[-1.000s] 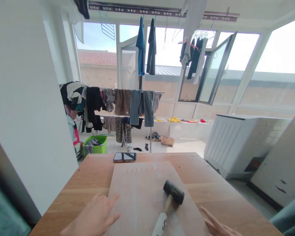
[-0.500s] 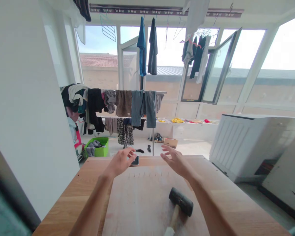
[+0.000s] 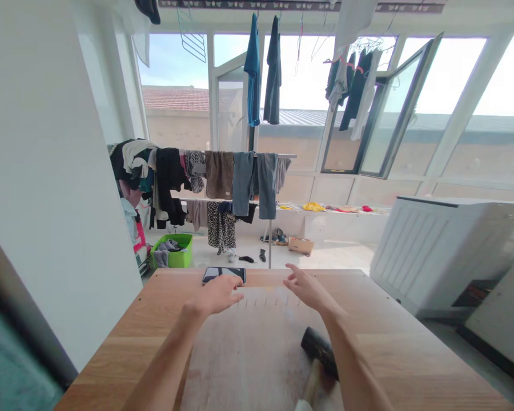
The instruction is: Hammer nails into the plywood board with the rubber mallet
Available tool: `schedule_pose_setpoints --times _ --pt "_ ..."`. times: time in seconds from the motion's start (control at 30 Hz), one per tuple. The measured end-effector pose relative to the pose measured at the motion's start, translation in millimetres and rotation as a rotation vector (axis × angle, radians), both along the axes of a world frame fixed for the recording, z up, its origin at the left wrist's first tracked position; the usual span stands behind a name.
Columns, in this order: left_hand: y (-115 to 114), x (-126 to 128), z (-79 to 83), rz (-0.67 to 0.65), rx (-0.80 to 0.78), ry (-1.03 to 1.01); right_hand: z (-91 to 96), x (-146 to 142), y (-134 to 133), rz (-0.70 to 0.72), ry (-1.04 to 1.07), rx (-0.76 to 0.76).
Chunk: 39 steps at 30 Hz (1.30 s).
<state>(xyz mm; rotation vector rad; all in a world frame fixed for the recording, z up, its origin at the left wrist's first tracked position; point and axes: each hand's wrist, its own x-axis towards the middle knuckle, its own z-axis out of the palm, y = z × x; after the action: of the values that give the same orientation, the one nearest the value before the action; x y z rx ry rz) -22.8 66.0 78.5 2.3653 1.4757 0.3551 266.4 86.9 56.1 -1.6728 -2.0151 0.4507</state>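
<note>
A pale wooden board lies on the wooden table, with a row of small nails standing near its far edge. My left hand hovers at the left end of that row, fingers loosely curled, holding nothing I can see. My right hand reaches over the right end of the row, fingers apart and empty. A black-headed mallet with a wooden handle lies on the board under my right forearm. A dark phone lies flat just beyond my left hand.
A white cabinet stands right of the table and a white wall closes the left side. Beyond the table stand a rack of hanging clothes, a green basket, and tall windows with one pane swung open.
Both hands went from the table's near edge out to the far end of the board, then drew back slightly; my left hand came off the phone, uncovering it. The mallet has not moved.
</note>
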Motion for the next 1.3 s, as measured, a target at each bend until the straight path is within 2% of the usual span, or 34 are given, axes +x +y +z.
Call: schedule_pose_setpoints --times 0.17,0.33,0.5,0.83,1.13,1.3 --pt "-3.2 9.2 -2.5 -0.012 -0.039 0.090 -8.5 2.4 2.4 0.033 -0.057 -0.042" --pt "-4.7 9.8 -2.7 -0.031 -0.037 0.059 -12.5 1.0 -1.3 0.060 -0.073 -0.089" --pt "-1.5 3.3 -10.5 -0.048 -0.058 -0.024 -14.1 -3.1 -4.8 0.072 -0.094 -0.135" --pt "5.9 4.3 -27.1 -0.047 -0.092 -0.034 -22.7 -7.7 -1.7 0.090 -0.169 -0.128" --pt "1.1 10.0 -17.8 -0.054 -0.033 -0.137 -27.6 -5.3 1.5 0.097 -0.193 -0.107" --pt "3.1 15.2 -22.0 -0.083 0.030 -0.130 -26.5 -4.5 2.4 0.109 -0.177 -0.102"
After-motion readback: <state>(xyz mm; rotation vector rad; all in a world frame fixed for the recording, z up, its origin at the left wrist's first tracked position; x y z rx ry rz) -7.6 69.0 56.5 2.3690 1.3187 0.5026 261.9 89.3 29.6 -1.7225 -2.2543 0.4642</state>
